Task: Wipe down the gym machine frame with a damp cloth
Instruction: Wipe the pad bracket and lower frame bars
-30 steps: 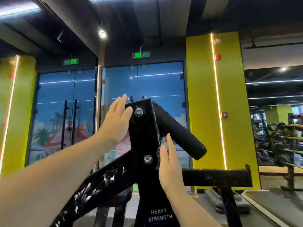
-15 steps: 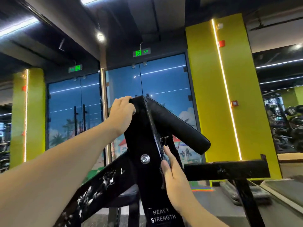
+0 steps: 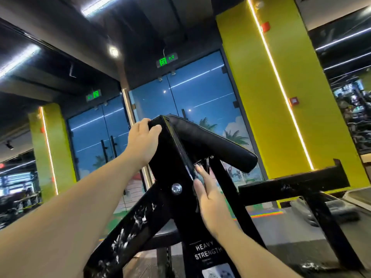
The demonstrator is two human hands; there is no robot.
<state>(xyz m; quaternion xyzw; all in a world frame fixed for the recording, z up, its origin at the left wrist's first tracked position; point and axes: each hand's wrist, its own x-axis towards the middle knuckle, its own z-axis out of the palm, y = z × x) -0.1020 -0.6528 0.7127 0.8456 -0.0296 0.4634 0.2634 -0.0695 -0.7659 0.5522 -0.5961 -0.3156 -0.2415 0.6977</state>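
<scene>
Black painted steel fills the head view: the machine's upright frame (image 3: 170, 161) rises through the middle of the picture, with a padded rest (image 3: 212, 141) slanting off its top toward 3 o'clock and a scuffed diagonal strut (image 3: 128, 235) running down toward 7 o'clock.

A second ago the left hand (image 3: 143, 141) lay flat against the upright's left edge, fingers straight, beside an upper bolt. Now, at 11 o'clock from the lower bolt (image 3: 176, 189), it has closed: fingers hooked over the top corner, thumb on the near face, that upper bolt hidden beneath it. That reads as a bracing grip, not a wiping one.

The right hand (image 3: 208, 197) sits at 3 o'clock from the lower bolt, fingers straight and together, pressed along the upright's right edge. It has barely travelled along that edge over the last second. A second ago a grey wad showed under its fingers. Now the cloth cannot be made out, so I cannot tell whether it is still under the palm.

My judgement: with the frame steadied by the left hand, the right can bear harder on the narrow edge. The strut's white marks, the crossbar (image 3: 291, 185) at 3 o'clock and the label (image 3: 207, 251) at 6 o'clock all look untouched, so much wiping remains
</scene>
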